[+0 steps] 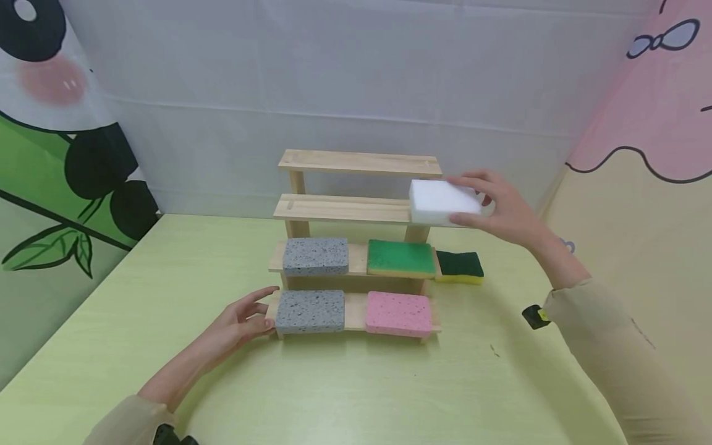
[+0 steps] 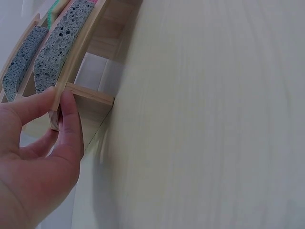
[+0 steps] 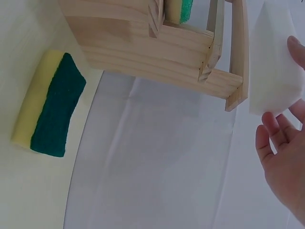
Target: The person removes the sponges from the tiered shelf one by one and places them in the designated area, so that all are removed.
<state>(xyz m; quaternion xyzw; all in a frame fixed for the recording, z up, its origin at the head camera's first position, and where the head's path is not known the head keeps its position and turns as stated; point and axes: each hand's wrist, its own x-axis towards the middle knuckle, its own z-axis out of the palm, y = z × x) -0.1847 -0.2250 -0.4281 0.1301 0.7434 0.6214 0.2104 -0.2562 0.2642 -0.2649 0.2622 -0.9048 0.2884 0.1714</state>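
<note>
A tiered wooden rack (image 1: 345, 209) stands on the table. At the right of its second-highest shelf, my right hand (image 1: 512, 213) grips a white sponge block (image 1: 439, 203) between thumb and fingers; the block overlaps the shelf's end in the head view. My left hand (image 1: 236, 327) pinches the left end of the lowest shelf, thumb on one face and fingers (image 2: 71, 119) on the other. Beside it on that shelf lies a speckled grey sponge (image 1: 310, 312), with a pink sponge (image 1: 398, 314) to the right. One shelf higher are another grey sponge (image 1: 315, 256) and a green-topped sponge (image 1: 402, 258).
A dark green and yellow sponge (image 3: 58, 107) lies on the table (image 1: 356, 395) just right of the rack. The top shelf (image 1: 361, 162) is bare wood. Behind the rack hangs a pale cloth (image 1: 356, 74), with printed cloth at both sides.
</note>
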